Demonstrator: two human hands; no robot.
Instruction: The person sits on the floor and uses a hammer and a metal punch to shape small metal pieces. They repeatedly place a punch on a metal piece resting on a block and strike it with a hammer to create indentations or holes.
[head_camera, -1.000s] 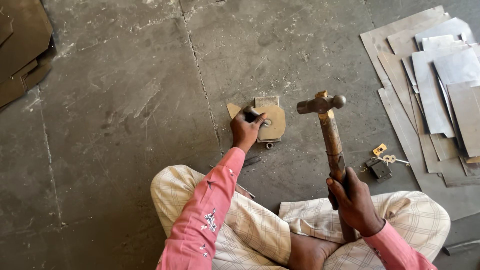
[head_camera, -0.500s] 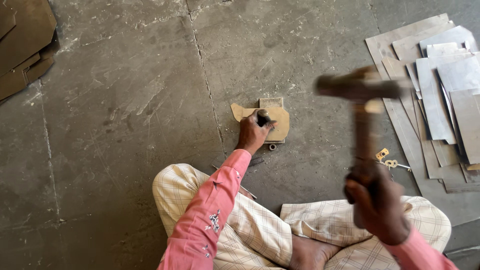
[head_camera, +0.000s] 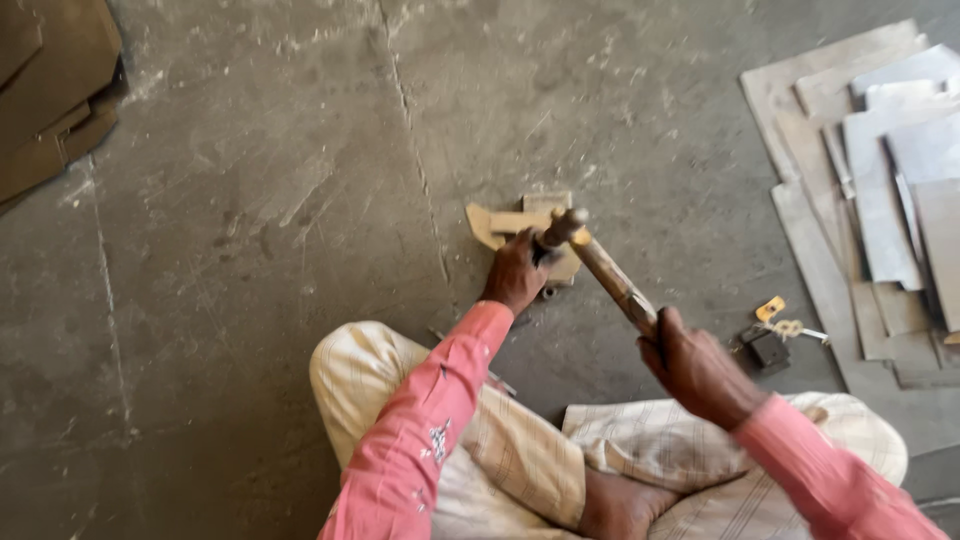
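Observation:
I sit cross-legged on a concrete floor. My left hand (head_camera: 516, 273) rests on a small tan flat piece (head_camera: 505, 222) lying on the floor and grips a short dark tool upright on it. My right hand (head_camera: 695, 362) grips the wooden handle of a hammer (head_camera: 605, 267). The hammer's metal head is down at the top of the tool, right by my left fingers. The part of the tan piece under my left hand is hidden.
A stack of grey metal sheets (head_camera: 880, 170) lies on the floor at the right. A key ring with a yellow tag (head_camera: 772, 310) and a small dark block (head_camera: 768, 348) sit near my right knee. Brown cardboard pieces (head_camera: 45, 90) lie at the far left.
The hammer was raised high half a second ago and has swung down onto the tool at my left hand. My left hand stayed on the tan piece.

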